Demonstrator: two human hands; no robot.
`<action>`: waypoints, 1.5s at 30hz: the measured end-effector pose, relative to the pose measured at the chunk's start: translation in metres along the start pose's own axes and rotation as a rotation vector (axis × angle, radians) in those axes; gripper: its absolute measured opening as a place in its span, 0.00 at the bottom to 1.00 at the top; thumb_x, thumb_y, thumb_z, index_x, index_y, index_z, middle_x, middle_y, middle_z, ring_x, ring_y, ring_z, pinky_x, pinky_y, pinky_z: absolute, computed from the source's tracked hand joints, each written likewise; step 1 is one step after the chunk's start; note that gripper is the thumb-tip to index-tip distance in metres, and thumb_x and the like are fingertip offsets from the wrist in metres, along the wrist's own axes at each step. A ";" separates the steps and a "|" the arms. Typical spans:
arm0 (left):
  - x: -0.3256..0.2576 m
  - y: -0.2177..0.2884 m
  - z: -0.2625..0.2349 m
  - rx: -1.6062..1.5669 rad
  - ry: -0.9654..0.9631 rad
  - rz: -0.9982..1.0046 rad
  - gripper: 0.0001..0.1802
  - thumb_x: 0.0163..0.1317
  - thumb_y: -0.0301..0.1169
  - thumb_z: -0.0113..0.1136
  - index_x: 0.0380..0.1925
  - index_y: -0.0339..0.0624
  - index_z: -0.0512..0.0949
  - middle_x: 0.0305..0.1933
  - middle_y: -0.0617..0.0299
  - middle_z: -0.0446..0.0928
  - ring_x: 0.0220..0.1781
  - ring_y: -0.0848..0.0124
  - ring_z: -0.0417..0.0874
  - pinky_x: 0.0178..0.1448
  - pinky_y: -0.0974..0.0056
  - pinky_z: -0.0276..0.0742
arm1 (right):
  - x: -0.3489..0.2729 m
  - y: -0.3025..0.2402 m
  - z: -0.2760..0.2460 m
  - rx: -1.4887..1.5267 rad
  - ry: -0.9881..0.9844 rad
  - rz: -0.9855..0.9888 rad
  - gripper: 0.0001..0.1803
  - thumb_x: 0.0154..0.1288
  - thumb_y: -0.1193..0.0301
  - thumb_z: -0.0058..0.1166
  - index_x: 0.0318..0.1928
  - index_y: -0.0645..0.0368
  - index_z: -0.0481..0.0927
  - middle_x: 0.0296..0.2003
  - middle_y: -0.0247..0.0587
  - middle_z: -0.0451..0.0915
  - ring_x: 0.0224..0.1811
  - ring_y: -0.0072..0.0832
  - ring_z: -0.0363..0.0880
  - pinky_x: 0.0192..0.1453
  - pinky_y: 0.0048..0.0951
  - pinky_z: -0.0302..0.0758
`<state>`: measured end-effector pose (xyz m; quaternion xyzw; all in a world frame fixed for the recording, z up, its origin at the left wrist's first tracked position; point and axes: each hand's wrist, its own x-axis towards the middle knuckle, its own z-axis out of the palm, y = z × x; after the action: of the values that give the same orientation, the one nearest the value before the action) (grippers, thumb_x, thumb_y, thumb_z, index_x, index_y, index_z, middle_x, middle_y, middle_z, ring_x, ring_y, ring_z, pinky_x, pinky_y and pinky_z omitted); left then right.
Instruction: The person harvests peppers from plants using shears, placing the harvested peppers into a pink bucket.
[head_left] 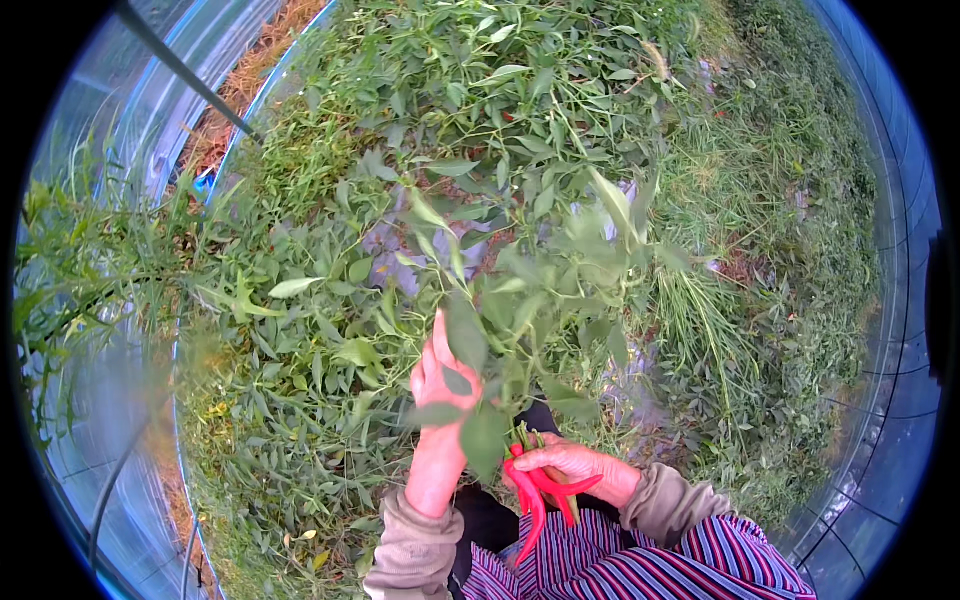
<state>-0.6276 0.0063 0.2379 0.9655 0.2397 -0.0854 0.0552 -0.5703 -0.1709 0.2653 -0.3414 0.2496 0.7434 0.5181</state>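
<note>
My left hand (433, 377) reaches up among the leaves of a pepper plant (530, 300). Its visible fingers are stretched out, while leaves in front cover part of the palm and fingertips; nothing shows in its grasp. Lower and to the right, my right hand (565, 461) is closed around a small bunch of long red chili peppers (535, 495). Their green stems stick out above the thumb, and the pods hang down and sideways over my lap.
Dense green pepper plants and weeds (720, 350) spread all around. Purplish-grey ground sheeting (395, 255) shows between the leaves. A metal pole (185, 70) slants at the upper left, beside clear plastic film. Blue netting (900, 200) curves along the right. A striped garment (650, 560) covers my lap.
</note>
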 end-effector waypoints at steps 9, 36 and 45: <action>-0.101 -0.037 0.005 -1.148 -0.434 -0.515 0.23 0.57 0.31 0.60 0.52 0.31 0.74 0.45 0.52 0.81 0.45 0.63 0.81 0.51 0.63 0.74 | 0.016 -0.019 -0.005 -0.247 0.110 0.065 0.16 0.57 0.73 0.63 0.44 0.58 0.73 0.38 0.36 0.79 0.35 0.23 0.79 0.43 0.25 0.76; -0.390 -0.056 0.064 -2.905 0.707 -1.220 0.33 0.56 0.20 0.63 0.61 0.40 0.61 0.56 0.58 0.70 0.55 0.66 0.76 0.57 0.62 0.76 | 0.170 0.253 0.116 -2.027 -0.251 -0.218 0.17 0.56 0.59 0.61 0.42 0.57 0.80 0.42 0.37 0.80 0.48 0.33 0.75 0.55 0.36 0.70; -0.380 -0.052 0.088 -2.864 0.899 -0.841 0.25 0.53 0.19 0.63 0.52 0.36 0.69 0.41 0.60 0.78 0.41 0.72 0.81 0.45 0.67 0.79 | 0.178 0.245 0.144 -1.488 -0.154 0.445 0.12 0.65 0.67 0.55 0.46 0.60 0.77 0.36 0.29 0.78 0.38 0.17 0.74 0.45 0.23 0.74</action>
<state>-0.9950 -0.1331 0.2208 -0.0791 0.3578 0.4828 0.7954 -0.8772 -0.0424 0.2261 -0.4886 -0.2885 0.8234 0.0073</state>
